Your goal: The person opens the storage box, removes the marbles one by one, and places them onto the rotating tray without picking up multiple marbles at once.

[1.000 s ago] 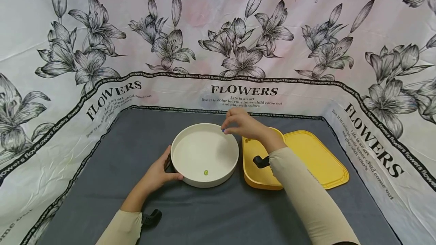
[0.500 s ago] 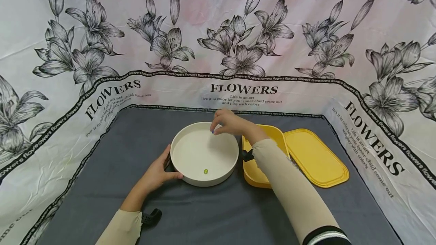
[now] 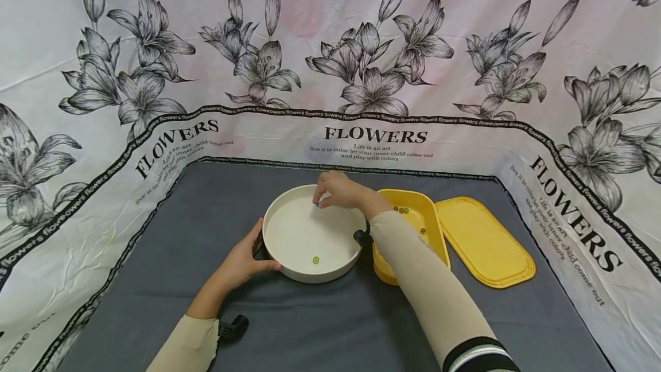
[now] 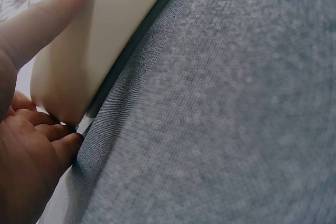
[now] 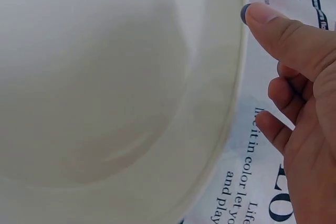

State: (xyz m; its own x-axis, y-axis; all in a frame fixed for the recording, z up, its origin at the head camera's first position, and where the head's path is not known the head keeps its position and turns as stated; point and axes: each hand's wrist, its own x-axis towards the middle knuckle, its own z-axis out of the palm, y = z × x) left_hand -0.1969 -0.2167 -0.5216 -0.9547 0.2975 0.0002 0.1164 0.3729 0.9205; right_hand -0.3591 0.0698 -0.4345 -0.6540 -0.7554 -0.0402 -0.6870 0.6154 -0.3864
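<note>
A round white dish (image 3: 304,234) with a low wall lies on the grey cloth. My left hand (image 3: 240,266) grips its left side, thumb at the near wall; in the left wrist view the fingers (image 4: 55,135) curl at its bottom edge. My right hand (image 3: 343,193) is over the dish's far right part and pinches a small blue marble (image 3: 317,204). The right wrist view shows the marble (image 5: 244,14), mostly hidden behind the thumb tip. One small green marble (image 3: 316,260) sits on the dish floor near the front.
Right of the dish stands a yellow box (image 3: 384,268), partly covered by the right forearm, with several small marbles (image 3: 400,210) inside. Its yellow lid (image 3: 485,243) lies flat to the right. A flower-printed cloth (image 3: 377,154) rises behind the table.
My right hand has moved left from the dish's rim to over its inside, still pinching the blue marble. More of the box's marbles show. The left hand keeps its grip.
</note>
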